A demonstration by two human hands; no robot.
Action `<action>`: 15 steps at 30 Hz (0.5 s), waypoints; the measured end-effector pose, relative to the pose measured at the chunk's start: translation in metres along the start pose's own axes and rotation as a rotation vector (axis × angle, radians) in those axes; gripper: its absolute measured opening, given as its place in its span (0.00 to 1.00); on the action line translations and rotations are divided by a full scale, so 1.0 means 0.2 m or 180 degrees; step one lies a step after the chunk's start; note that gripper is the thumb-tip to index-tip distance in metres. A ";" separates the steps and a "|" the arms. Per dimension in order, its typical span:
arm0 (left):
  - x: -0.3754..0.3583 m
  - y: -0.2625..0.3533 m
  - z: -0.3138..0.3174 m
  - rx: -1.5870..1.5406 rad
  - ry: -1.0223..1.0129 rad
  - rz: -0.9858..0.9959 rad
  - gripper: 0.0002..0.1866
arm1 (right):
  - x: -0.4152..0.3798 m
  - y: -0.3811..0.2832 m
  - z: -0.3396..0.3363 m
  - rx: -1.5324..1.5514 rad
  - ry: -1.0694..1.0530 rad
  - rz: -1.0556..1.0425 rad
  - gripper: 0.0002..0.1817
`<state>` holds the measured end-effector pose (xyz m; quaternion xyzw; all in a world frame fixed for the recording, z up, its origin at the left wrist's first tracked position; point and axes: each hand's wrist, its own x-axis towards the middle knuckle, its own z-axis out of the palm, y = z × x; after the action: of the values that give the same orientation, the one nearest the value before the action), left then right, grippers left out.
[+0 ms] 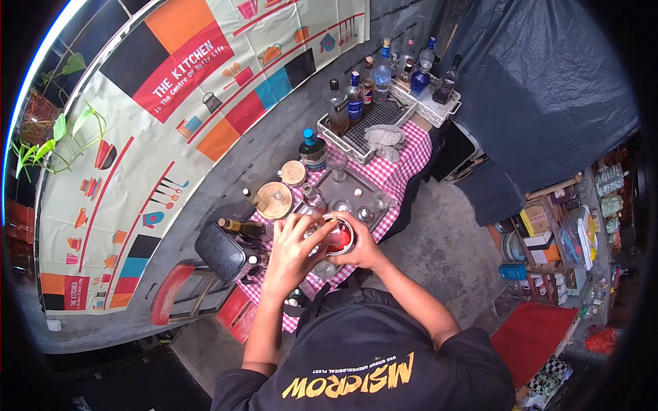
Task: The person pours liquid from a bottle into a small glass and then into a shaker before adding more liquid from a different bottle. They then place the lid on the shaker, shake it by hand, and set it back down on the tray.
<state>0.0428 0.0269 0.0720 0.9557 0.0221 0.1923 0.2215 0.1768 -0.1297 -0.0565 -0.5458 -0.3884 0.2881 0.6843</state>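
My right hand point(363, 248) is wrapped round a round container with a pale rim point(352, 240) and something red inside. My left hand point(296, 248) is closed at the container's left side, its fingers bent over the rim. Something clear shows between its fingers and the red contents, but what it grips is too small to make out. Just beyond my hands, a clear glass bottle point(314, 198) stands by a dark metal tray point(358, 188) that bears small glasses. Below the container a round glass piece point(325, 269) lies near the table edge.
A pink checked cloth point(415, 144) covers the table. Several liquor bottles point(354, 97) stand in and around wire baskets point(356, 152) with a grey cloth point(385, 137). Round wooden lids point(274, 200), a blue-capped bottle point(312, 152) and a black bin point(218, 250) are at the left.
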 end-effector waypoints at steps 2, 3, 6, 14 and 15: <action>0.01 0.01 -0.01 0.0025 -0.0054 0.0028 0.35 | 0.00 -0.01 0.00 -0.0076 -0.0009 -0.0038 0.54; 0.01 0.01 -0.02 0.0038 -0.0082 0.0041 0.35 | 0.00 -0.01 0.00 -0.0070 -0.0002 -0.0051 0.53; 0.01 0.02 -0.02 0.0125 -0.0119 0.0037 0.35 | 0.01 -0.02 0.00 -0.0079 -0.0001 -0.0080 0.52; 0.01 0.02 -0.02 0.0292 -0.0193 0.0169 0.33 | 0.01 0.00 -0.02 -0.0072 -0.0044 -0.0082 0.53; 0.01 0.02 -0.02 0.0318 -0.0193 0.0184 0.33 | 0.01 -0.01 -0.01 -0.0041 -0.0016 -0.0082 0.52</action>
<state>0.0424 0.0247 0.0786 0.9712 -0.0027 0.1683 0.1685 0.1797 -0.1301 -0.0546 -0.5444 -0.3989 0.2782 0.6834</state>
